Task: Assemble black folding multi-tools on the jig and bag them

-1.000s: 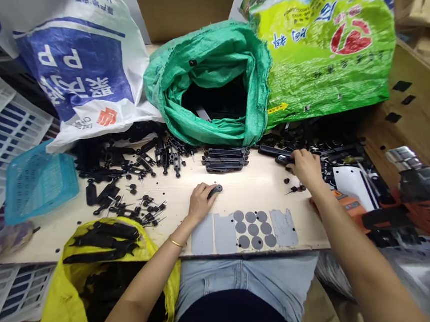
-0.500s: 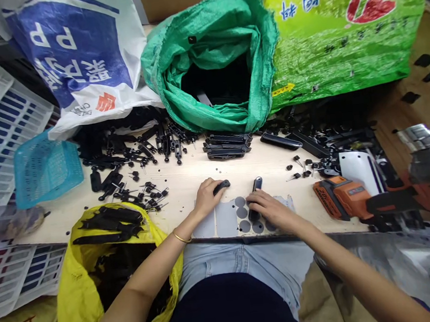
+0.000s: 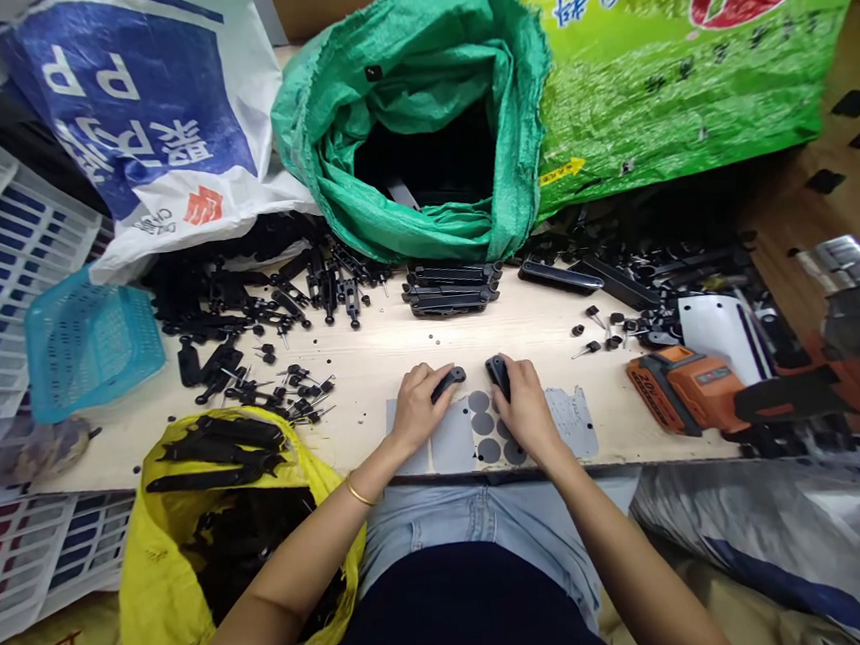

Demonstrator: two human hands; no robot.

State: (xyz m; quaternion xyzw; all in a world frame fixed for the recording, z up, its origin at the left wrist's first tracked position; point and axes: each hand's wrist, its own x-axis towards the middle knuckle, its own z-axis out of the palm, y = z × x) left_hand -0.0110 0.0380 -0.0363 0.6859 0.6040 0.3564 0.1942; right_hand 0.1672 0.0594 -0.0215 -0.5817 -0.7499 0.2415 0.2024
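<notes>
My left hand (image 3: 417,407) is closed round a small black plastic part (image 3: 448,381) whose rounded end sticks out to the right. My right hand (image 3: 526,407) grips a longer black plastic piece (image 3: 498,373), held upright over the grey sheet with round grey stickers (image 3: 484,428) at the table's near edge. The two parts sit a few centimetres apart, end toward end. A stack of long black pieces (image 3: 451,289) lies just beyond my hands.
An open green sack (image 3: 427,112) stands behind the stack, with a white-and-blue bag (image 3: 149,126) to its left and a bright green bag (image 3: 678,60) to its right. Loose black parts and pins (image 3: 272,326) cover the left; a blue basket (image 3: 89,337), yellow bag (image 3: 210,482) and orange drill (image 3: 714,393) flank me.
My right hand went from the pile at the far right, picked up a long black piece, and brought it in beside my left hand. The left hand stayed holding its part.
</notes>
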